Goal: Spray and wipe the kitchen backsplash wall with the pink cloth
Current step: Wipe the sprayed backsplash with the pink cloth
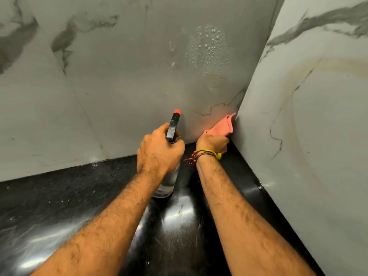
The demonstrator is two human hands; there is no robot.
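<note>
Your left hand (pixel 160 151) grips the spray bottle (pixel 169 176), hiding its neck; your right hand (pixel 212 144) clutches the pink cloth (pixel 222 127) into the far corner, fingers hidden.

Both hands, left (pixel 160 151) and right (pixel 212 144), clenched, arms outstretched.

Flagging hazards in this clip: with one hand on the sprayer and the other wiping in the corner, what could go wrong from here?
1. The droplet patch sits well above the pink cloth, so it may run or dry unwiped.
2. The spray bottle nozzle points up near the right hand; a squeeze by the left hand might wet it.
</note>
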